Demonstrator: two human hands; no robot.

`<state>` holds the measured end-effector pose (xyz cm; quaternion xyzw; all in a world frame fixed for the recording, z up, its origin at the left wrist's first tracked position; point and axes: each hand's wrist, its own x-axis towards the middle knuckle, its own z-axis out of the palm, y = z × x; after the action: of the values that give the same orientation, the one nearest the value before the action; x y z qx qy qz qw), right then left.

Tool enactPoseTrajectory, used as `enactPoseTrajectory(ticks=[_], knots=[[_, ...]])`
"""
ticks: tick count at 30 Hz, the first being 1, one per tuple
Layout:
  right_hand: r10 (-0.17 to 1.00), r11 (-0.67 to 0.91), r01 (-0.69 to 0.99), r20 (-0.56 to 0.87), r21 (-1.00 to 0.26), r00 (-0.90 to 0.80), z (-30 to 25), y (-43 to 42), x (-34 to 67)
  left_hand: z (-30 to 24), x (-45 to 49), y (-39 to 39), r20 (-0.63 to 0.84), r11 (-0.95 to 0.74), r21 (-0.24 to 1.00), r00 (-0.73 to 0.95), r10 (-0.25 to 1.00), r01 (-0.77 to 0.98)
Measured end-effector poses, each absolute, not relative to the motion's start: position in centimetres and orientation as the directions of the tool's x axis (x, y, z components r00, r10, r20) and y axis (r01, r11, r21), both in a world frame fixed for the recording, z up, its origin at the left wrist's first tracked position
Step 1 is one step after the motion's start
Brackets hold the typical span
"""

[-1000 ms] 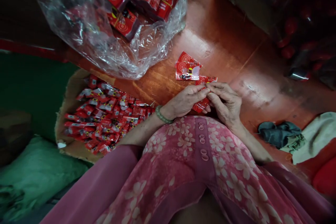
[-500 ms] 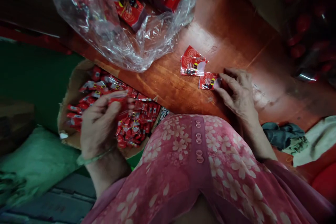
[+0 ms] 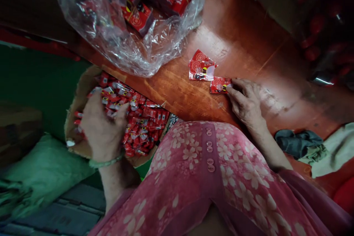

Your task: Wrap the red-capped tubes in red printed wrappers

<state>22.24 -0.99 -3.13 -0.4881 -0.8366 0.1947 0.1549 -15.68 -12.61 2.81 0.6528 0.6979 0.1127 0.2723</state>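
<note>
My left hand (image 3: 103,129), slightly blurred, is over a cardboard box (image 3: 76,105) filled with small red packets (image 3: 143,129). Its thumb stands apart from the fingers and I see nothing held between them; the fingertips are partly hidden. On the wooden table (image 3: 177,90), my right hand (image 3: 247,97) has its thumb and fingers closed on the right end of a flat red printed wrapper (image 3: 219,85). Touching that wrapper's upper left corner are overlapping red wrappers (image 3: 201,67), lying flat and fanned out.
A clear plastic bag (image 3: 143,64) at the table's far left holds rubber-banded bundles of red wrappers (image 3: 138,16). Dark cloth (image 3: 298,142) lies at the right. A pale green sack (image 3: 47,169) sits left of the box, with grey crates (image 3: 72,206) below.
My left hand has let go of the red packet and its thumb has spread from the fingers above the box. My right hand has shifted slightly, still at the same wrapper.
</note>
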Motion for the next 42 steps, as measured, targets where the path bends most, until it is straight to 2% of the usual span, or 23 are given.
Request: enactPoseTrajectory(ticks=[1, 2, 3, 5, 8, 12, 14, 19, 23, 24, 26, 28, 31, 33, 35, 39, 42], knots=[[0.871, 0.459, 0.747, 0.081, -0.482, -0.484, -3.1, -1.0, 22.2, 2.8, -13.7, -11.0, -0.089, 0.170, 0.456, -0.146, 0.985, 0.873], [0.865, 0.473, 0.737, 0.094, -0.484, -0.493, -3.0, -1.1, 22.1, 2.7, -11.6, -9.3, -0.019, 0.122, 0.472, -0.128, 0.992, 0.873], [0.859, 0.486, 0.728, 0.108, -0.483, -0.501, -2.9, -1.1, 21.9, 2.3, -9.4, -7.7, 0.036, -0.023, 0.526, 0.004, 0.999, 0.850], [0.851, 0.503, 0.718, 0.131, -0.481, -0.509, -2.7, -1.2, 21.6, 1.4, -5.3, -4.8, 0.131, -0.340, 0.523, 0.320, 0.938, 0.781], [0.845, 0.517, 0.705, 0.156, -0.486, -0.512, -2.3, -1.3, 21.0, 0.0, -1.0, -1.7, 0.144, -0.575, 0.415, 0.573, 0.807, 0.705], [0.829, 0.547, 0.672, 0.214, -0.499, -0.516, -2.3, -1.2, 20.7, -0.9, 0.9, -0.3, 0.104, -0.678, 0.252, 0.678, 0.728, 0.690], [0.830, 0.531, 0.664, 0.164, -0.526, -0.534, -2.3, -1.0, 20.7, -1.0, 0.9, -0.4, 0.109, -0.699, 0.226, 0.695, 0.710, 0.678], [0.781, 0.509, 0.658, -0.024, -0.556, -0.624, -0.9, 0.0, 20.9, -1.0, 0.7, -1.0, 0.087, -0.685, 0.268, 0.691, 0.718, 0.678], [0.688, 0.471, 0.589, -0.144, -0.657, -0.712, 1.6, 2.8, 22.5, -1.0, 0.7, -0.7, 0.085, -0.675, 0.289, 0.685, 0.724, 0.678], [0.703, 0.446, 0.595, -0.149, -0.669, -0.695, 2.1, 3.9, 23.3, -1.1, 0.7, -0.6, 0.114, -0.678, 0.302, 0.681, 0.724, 0.670], [0.838, 0.380, 0.695, -0.093, -0.610, -0.539, 2.6, 6.4, 25.3, -1.3, 0.7, -0.4, 0.200, -0.685, 0.324, 0.660, 0.724, 0.653], [0.952, 0.271, 0.819, 0.016, -0.505, -0.305, 2.3, 9.1, 27.4, -1.6, 0.7, -0.3, 0.269, -0.684, 0.336, 0.631, 0.728, 0.647], [0.981, 0.130, 0.943, 0.177, -0.305, -0.078, 0.9, 12.6, 29.7, -2.1, 0.8, -0.4, 0.272, -0.659, 0.366, 0.602, 0.751, 0.657], [0.978, 0.066, 0.971, 0.208, -0.230, -0.017, 0.1, 14.0, 30.2, -2.2, 0.8, -0.5, 0.233, -0.635, 0.411, 0.598, 0.766, 0.654], [0.984, 0.022, 0.980, 0.180, -0.200, 0.015, -0.3, 14.6, 30.3, -2.3, 0.7, -0.5, 0.200, -0.616, 0.459, 0.601, 0.774, 0.641], [0.992, -0.045, 0.980, 0.103, -0.193, 0.066, 0.0, 14.9, 30.2, -2.0, 0.6, -0.4, 0.156, -0.583, 0.537, 0.608, 0.778, 0.609], [0.997, -0.015, 0.975, 0.070, -0.220, 0.031, 0.2, 15.2, 30.8, -1.8, 0.7, -0.4, 0.113, -0.542, 0.574, 0.596, 0.795, 0.614]])
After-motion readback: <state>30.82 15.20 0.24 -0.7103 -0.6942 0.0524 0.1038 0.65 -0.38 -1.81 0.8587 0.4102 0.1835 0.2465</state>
